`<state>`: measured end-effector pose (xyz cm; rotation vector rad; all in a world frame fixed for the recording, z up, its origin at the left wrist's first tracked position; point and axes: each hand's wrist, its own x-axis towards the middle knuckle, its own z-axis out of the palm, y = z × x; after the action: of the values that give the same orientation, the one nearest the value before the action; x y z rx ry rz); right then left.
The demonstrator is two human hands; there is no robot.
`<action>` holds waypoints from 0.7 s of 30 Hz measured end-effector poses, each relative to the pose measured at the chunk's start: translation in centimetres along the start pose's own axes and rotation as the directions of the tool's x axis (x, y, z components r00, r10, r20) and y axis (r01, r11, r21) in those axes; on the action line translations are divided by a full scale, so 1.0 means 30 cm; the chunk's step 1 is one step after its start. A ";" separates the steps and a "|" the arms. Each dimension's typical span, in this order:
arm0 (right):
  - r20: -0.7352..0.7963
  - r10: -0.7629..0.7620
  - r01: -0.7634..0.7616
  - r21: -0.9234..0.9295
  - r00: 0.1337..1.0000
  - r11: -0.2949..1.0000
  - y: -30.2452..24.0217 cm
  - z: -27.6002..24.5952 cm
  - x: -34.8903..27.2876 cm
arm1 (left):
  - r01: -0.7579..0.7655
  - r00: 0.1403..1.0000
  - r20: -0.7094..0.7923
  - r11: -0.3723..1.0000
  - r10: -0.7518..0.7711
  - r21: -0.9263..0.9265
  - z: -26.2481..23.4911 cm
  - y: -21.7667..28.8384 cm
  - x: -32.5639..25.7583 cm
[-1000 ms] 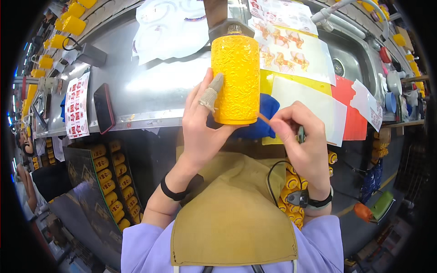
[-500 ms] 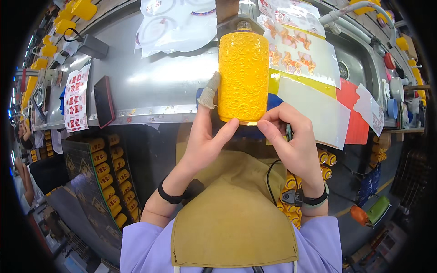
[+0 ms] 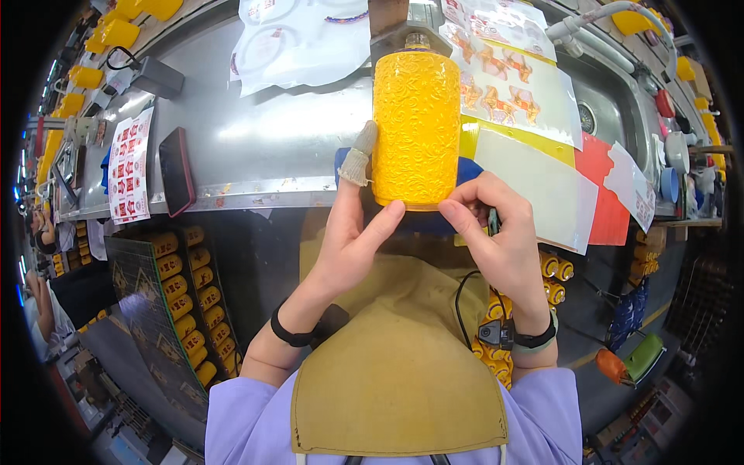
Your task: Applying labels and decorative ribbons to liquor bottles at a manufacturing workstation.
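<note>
The yellow bottle (image 3: 416, 128) stands upright, its long side running from near to far, just past both hands and above the edge of the shiny metal bench (image 3: 263, 147). The left hand (image 3: 353, 232) grips its lower left side, and a cloth-wrapped finger (image 3: 359, 159) rests against it. The right hand (image 3: 496, 232) pinches at the bottom right rim and also holds a small dark tool (image 3: 493, 222). Both hands touch the bottle. A blue cloth (image 3: 465, 170) sits behind it. Sticker sheets (image 3: 504, 70) lie farther off to the right, and a dark phone (image 3: 177, 170) lies to the left.

Yellow embossed bottle (image 3: 416, 128) (upright) between 2 hands
</note>
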<state>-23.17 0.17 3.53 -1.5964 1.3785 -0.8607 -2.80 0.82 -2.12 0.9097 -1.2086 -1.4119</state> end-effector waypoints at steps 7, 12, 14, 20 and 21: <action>-0.006 0.009 -0.009 0.009 1.000 1.000 0.003 0.001 0.002 | -0.326 0.936 -0.063 0.919 0.347 0.222 -0.022 -0.023 -0.003; 0.001 -0.002 0.002 0.010 1.000 1.000 0.006 0.001 0.003 | -0.545 0.790 0.135 0.584 0.598 0.602 -0.052 -0.034 -0.003; 0.001 -0.004 0.004 0.010 1.000 1.000 0.005 0.002 0.003 | -0.564 0.762 0.131 0.552 0.634 0.615 -0.055 -0.041 0.002; -0.012 0.006 -0.005 0.025 1.000 1.000 0.003 0.001 0.004 | -0.567 0.762 0.247 0.433 0.599 0.700 -0.076 -0.026 0.004; -0.005 -0.006 0.006 0.018 1.000 1.000 0.003 -0.002 0.005 | -0.573 0.757 0.252 0.426 0.603 0.701 -0.074 -0.022 0.005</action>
<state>-23.23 0.02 3.48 -1.5861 1.3664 -0.8788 -0.85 0.20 -3.23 0.8820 -1.9058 -0.2566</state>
